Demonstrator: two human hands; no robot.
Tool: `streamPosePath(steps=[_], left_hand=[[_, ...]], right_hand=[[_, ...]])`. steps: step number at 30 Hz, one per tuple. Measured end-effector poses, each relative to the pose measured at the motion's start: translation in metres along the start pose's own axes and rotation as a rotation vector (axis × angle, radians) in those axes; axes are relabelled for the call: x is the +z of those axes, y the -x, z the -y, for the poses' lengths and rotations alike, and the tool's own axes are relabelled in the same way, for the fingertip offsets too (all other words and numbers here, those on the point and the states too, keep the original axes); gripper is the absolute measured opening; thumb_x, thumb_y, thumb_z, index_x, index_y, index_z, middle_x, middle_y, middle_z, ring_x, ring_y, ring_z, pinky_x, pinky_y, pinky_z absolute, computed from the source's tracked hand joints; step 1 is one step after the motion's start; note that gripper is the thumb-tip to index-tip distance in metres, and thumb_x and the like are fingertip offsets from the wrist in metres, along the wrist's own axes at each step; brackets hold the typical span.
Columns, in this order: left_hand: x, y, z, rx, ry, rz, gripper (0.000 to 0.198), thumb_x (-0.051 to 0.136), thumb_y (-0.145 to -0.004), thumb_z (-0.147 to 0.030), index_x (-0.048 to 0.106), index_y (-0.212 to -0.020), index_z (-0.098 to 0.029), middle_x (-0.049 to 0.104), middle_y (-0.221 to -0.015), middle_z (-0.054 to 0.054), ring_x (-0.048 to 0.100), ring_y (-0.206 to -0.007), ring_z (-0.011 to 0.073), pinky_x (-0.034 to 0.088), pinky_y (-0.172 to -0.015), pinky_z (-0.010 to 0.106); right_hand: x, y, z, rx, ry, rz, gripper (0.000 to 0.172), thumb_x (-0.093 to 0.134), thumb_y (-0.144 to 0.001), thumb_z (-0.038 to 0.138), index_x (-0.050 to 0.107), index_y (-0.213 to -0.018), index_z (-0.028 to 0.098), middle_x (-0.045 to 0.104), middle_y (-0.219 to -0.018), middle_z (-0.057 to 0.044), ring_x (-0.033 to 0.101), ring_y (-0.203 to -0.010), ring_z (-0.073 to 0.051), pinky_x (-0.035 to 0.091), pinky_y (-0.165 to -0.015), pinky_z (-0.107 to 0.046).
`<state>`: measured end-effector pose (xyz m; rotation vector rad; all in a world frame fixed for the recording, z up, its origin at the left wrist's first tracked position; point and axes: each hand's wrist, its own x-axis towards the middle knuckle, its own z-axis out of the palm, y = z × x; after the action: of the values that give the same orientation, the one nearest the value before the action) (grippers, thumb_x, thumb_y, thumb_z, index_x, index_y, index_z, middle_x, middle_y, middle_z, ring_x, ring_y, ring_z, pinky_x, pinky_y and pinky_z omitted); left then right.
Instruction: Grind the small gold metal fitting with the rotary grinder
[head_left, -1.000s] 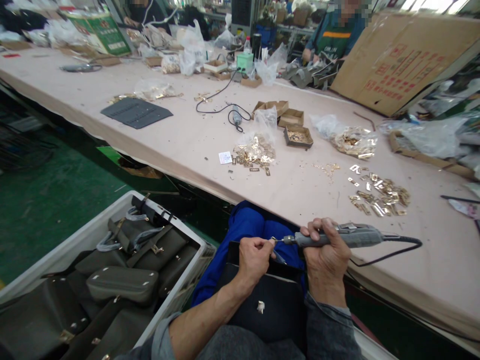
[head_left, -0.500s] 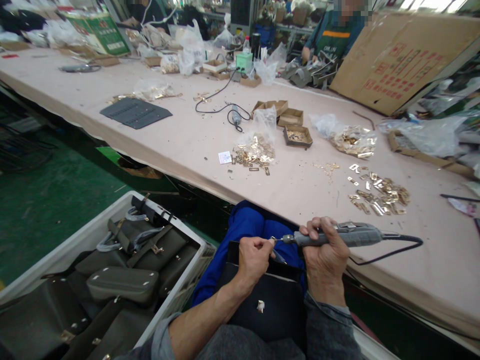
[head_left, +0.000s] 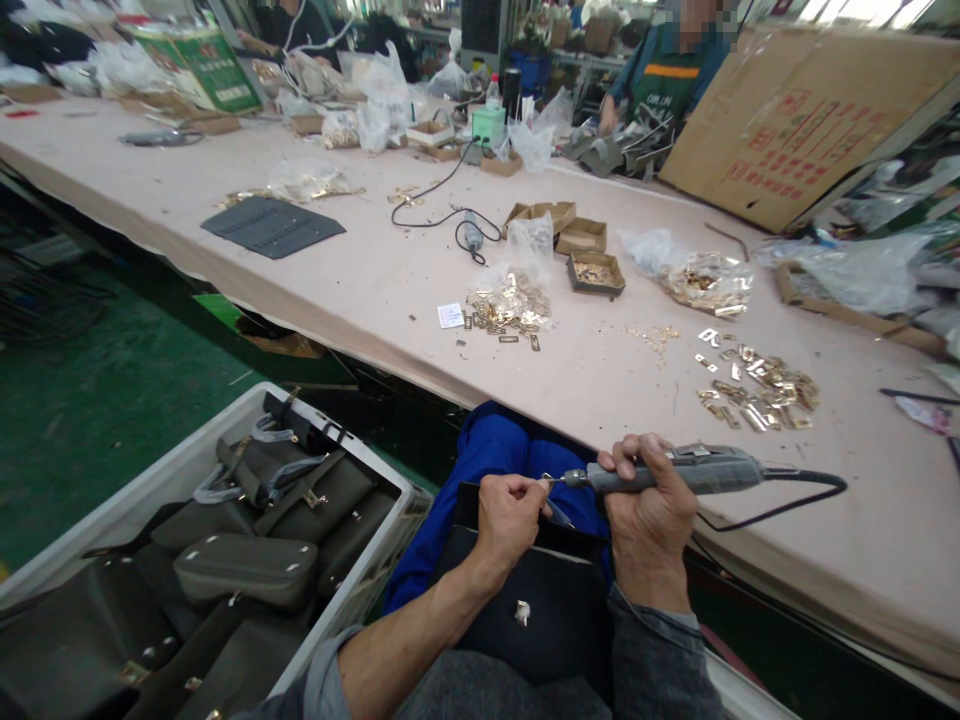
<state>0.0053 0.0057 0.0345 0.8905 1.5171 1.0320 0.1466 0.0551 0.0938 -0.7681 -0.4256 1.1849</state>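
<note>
My right hand (head_left: 651, 500) is wrapped round a grey electric screwdriver (head_left: 701, 470), held level with its bit pointing left. The bit's tip meets a small shiny metal fitting (head_left: 547, 479) pinched between the thumb and finger of my left hand (head_left: 510, 515). Fingers hide most of that fitting. Across my lap lies a black handbag (head_left: 555, 600) with a metal lock piece (head_left: 522, 612) on its front; its upper part sits just below my hands.
A white crate (head_left: 360, 560) of dark handbags (head_left: 247, 570) stands at left. On the table (head_left: 600, 390) lie gold metal plates (head_left: 765, 385), tiny screws (head_left: 656, 340), a small parts box (head_left: 595, 272) and another screwdriver (head_left: 472, 230). Behind, a co-worker (head_left: 667, 80) sits near a large carton (head_left: 802, 130).
My hands, the screwdriver and the handbag stay practically still. In the background, the co-worker's hand shifts slightly, and another person's hand shows at the upper left.
</note>
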Motion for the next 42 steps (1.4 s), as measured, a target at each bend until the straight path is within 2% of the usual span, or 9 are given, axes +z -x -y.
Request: streamPosePath(steps=[10,24,31,37,42], left_hand=[[0.000,0.001,0.000,0.020,0.010,-0.016,0.034,0.066,-0.088,-0.037,0.077,-0.064,-0.014,0.071,-0.057,0.006,0.049,-0.038,0.0099,0.031,-0.042,0.022],[0.001,0.003,-0.002,0.015,-0.009,-0.034,0.035,0.066,-0.087,-0.037,0.077,-0.063,-0.014,0.071,-0.055,0.005,0.049,-0.039,0.0099,0.031,-0.043,0.022],[0.002,0.003,0.001,0.035,-0.021,-0.038,0.037,0.066,-0.088,-0.038,0.076,-0.061,-0.015,0.070,-0.054,0.006,0.050,-0.039,0.0102,0.030,-0.042,0.022],[0.001,0.003,-0.001,0.034,-0.041,-0.041,0.037,0.066,-0.088,-0.039,0.076,-0.060,-0.015,0.065,-0.048,0.004,0.049,-0.038,0.0106,0.030,-0.042,0.022],[0.000,0.004,-0.005,0.019,-0.034,-0.042,0.035,0.067,-0.087,-0.038,0.078,-0.065,-0.014,0.066,-0.048,0.004,0.050,-0.038,0.0113,0.033,-0.042,0.022]], right_hand=[[0.002,0.004,0.000,-0.041,0.048,0.027,0.019,0.078,-0.078,0.019,0.058,-0.078,0.020,0.059,-0.073,0.001,0.045,-0.054,-0.009,0.047,-0.058,-0.027],[0.002,0.006,0.001,-0.058,0.058,0.016,0.022,0.080,-0.076,0.020,0.058,-0.076,0.019,0.059,-0.072,0.002,0.046,-0.054,-0.009,0.047,-0.059,-0.027],[0.000,0.007,-0.001,-0.084,0.082,0.059,0.021,0.078,-0.079,0.020,0.057,-0.078,0.019,0.059,-0.073,0.002,0.047,-0.054,-0.008,0.047,-0.060,-0.027],[0.010,0.012,-0.002,-0.137,0.105,0.041,0.027,0.082,-0.074,0.017,0.056,-0.084,0.020,0.055,-0.073,0.005,0.048,-0.052,-0.008,0.047,-0.058,-0.028],[0.021,0.019,-0.003,-0.211,0.189,0.070,0.022,0.080,-0.077,0.017,0.059,-0.077,0.017,0.056,-0.069,0.003,0.050,-0.049,-0.010,0.046,-0.056,-0.030]])
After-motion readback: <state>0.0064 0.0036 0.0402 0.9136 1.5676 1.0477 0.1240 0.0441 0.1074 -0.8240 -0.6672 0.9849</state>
